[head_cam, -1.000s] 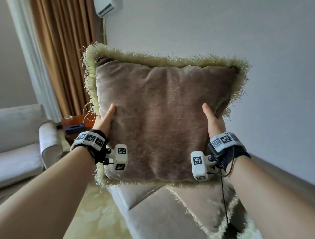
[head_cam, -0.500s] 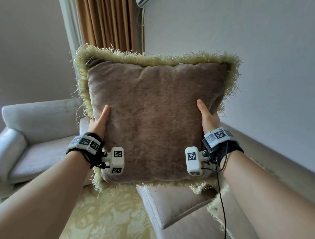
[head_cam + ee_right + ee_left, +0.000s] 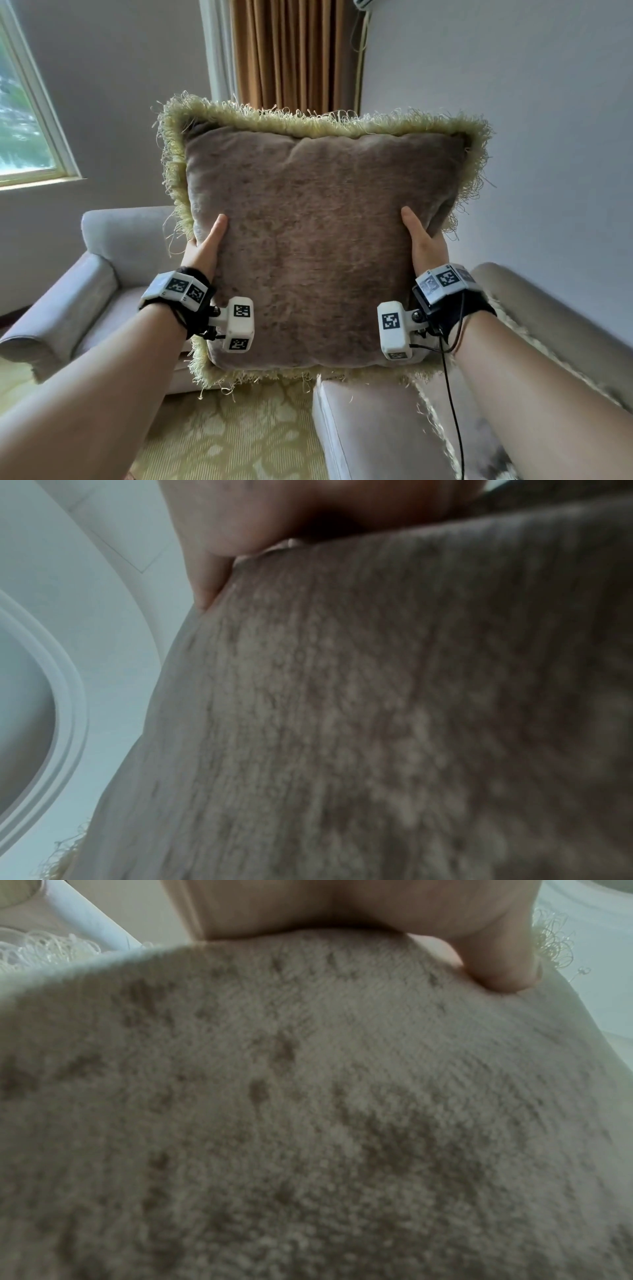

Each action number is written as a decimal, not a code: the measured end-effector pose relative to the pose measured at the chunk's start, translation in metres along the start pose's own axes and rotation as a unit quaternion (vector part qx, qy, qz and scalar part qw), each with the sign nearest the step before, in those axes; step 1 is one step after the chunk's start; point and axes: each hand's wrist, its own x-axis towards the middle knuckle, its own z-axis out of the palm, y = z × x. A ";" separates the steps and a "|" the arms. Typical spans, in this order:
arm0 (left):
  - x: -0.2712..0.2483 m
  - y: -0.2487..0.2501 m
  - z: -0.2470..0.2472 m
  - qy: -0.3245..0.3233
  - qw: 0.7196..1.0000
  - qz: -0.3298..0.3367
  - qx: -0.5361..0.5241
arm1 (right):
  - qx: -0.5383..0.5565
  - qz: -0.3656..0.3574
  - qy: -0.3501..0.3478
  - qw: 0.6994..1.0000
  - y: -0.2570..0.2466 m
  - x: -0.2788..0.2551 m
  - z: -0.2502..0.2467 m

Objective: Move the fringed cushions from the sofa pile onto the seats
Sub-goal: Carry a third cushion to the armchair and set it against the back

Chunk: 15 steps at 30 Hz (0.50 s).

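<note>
A square brown velvet cushion [image 3: 318, 246] with a pale yellow fringe is held upright in the air in front of me. My left hand [image 3: 205, 246] grips its left edge, thumb on the front, fingers hidden behind. My right hand [image 3: 423, 240] grips its right edge the same way. In the left wrist view the cushion [image 3: 308, 1110] fills the frame under my thumb [image 3: 496, 961]. In the right wrist view the cushion [image 3: 377, 710] also fills the frame, with my right hand [image 3: 222, 547] at the top. Another fringed cushion [image 3: 442, 438] lies on the sofa [image 3: 370, 428] below.
A grey armchair [image 3: 113, 274] stands at the left, behind the held cushion, its seat bare. A patterned yellow carpet [image 3: 233, 435] covers the floor between armchair and sofa. Orange curtains [image 3: 294, 54] hang in the corner; a window [image 3: 24, 113] is at far left.
My view and the cushion have swung left: the armchair has come further into view, and the window now shows. Both hands keep the same grip on the cushion.
</note>
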 end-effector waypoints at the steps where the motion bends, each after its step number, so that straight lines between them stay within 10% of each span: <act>1: 0.013 0.000 -0.005 0.004 1.000 0.000 0.001 | -0.005 0.001 -0.007 1.000 0.004 0.008 0.014; 15: 0.288 0.023 -0.103 0.047 0.998 0.023 -0.029 | -0.034 0.013 -0.076 0.996 0.054 0.128 0.301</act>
